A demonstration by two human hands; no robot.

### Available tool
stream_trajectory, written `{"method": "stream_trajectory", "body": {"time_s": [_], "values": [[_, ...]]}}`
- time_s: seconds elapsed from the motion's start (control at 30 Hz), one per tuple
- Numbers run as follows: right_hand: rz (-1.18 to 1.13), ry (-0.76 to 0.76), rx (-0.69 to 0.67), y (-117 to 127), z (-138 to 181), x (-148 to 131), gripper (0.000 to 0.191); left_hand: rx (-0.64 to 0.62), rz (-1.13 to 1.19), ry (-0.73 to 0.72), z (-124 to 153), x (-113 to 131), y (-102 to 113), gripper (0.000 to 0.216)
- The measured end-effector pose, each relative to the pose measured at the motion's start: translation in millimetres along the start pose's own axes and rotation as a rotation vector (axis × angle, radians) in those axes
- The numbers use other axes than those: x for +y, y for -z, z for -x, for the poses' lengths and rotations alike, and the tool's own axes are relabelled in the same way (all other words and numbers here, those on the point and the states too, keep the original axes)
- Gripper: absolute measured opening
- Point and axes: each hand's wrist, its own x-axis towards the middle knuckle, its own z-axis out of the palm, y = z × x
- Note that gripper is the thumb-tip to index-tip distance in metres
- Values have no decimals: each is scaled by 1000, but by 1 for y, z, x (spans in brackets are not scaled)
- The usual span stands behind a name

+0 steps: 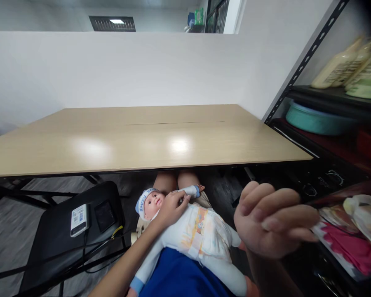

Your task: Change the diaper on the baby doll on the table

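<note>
Baby doll lying face-up across the person's lap, below the table edge.

Left hand rests on doll's chest by the chin, fingers loosely spread, not gripping. Doll wears white suit, printed diaper, cap. Right hand raised near shelf unit, fingers curled inward; whether it holds anything, cannot tell. Shelf: teal basin, contents unseen; cream bottles above; red packet lower. Black chair to the left carries a white device with cables.
</note>
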Motion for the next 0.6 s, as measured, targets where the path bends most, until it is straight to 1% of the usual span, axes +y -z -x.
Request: {"method": "stream_trajectory", "body": {"time_s": [0.03, 0.1, 0.13, 0.17, 0.2, 0.27, 0.3, 0.33, 0.4, 0.5, 0.6], "values": [[-49, 50, 89, 4, 8, 10, 45, -6, -9, 1, 0, -1, 0, 39], [34, -22, 124, 22, 32, 30, 30, -9, -22, 9, 0, -1, -1, 39], [138, -72, 115, 36, 47, 39, 22, -10, -23, 8, 0, -1, -1, 39], [276, -165, 118, 52, 63, 47, 14, -11, -23, 7, -1, -1, -2, 39], [375, -295, 102, 71, 79, 54, 11, -10, -24, 5, -1, -1, -2, 39], [489, -566, 141, 108, 110, 66, 28, -10, -29, 6, -1, -1, -3, 39], [532, -663, 154, 125, 125, 71, 32, -11, -35, 8, -1, -1, -3, 39], [572, -749, 160, 139, 140, 75, 36, -13, -42, 11, -1, -1, -3, 39], [627, -872, 219, 160, 164, 82, 46, -18, -56, 10, -1, -2, -5, 38], [659, -996, 229, 173, 185, 89, 56, -21, -82, 3, -1, -1, -6, 36], [623, -1049, 202, 173, 187, 92, 56, -9, -100, 1, 0, 4, -4, 32]]}}
